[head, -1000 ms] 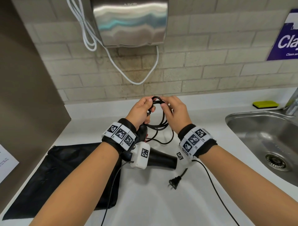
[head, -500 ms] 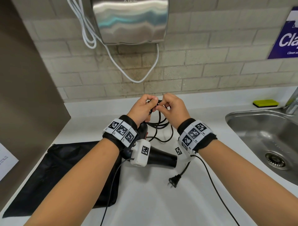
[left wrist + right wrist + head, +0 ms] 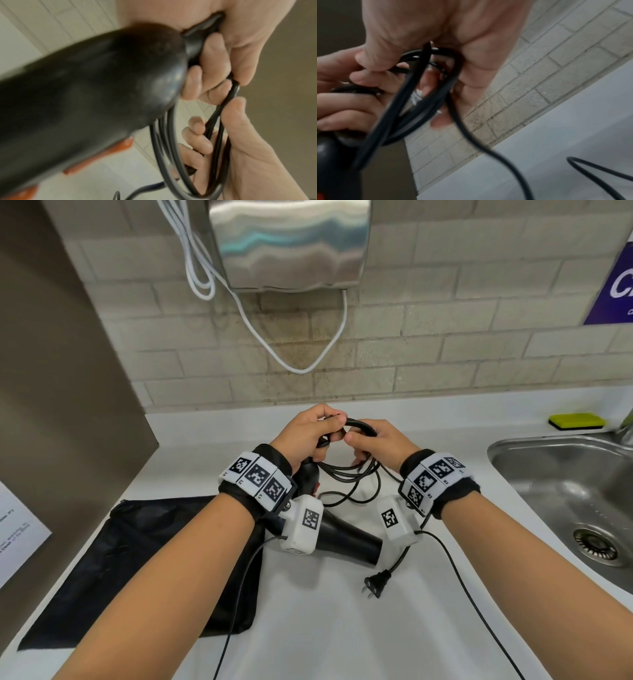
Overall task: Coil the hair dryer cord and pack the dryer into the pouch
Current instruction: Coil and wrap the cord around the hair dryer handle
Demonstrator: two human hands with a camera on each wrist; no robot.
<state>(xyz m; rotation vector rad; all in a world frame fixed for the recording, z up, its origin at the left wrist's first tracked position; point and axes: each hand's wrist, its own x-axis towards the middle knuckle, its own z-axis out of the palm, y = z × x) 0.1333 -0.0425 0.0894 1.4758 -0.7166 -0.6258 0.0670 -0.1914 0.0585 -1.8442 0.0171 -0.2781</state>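
Now, left to right: pouch (image 3: 137, 559) lies flat on the worktop (image 3: 325, 628) at far left, mouth not opened yet. My left hand (image 3: 305, 433) is curled round the top of the cord (image 3: 346, 474) loops right where the cord leaves the dryer (image 3: 342, 537) handle, so the dryer hangs under that wrist, nozzle toward the right. My right hand (image 3: 376, 440) pinches the same bundle just beside the left, thumb and fingers closed on the strands. Coil is part done; the tail runs down to the plug (image 3: 375, 583) lying on the worktop. To do this step well I'd keep the left grip fixed as anchor, feed each new loop the same size, avoid twisting, and draw the plug end in last so nothing snags.
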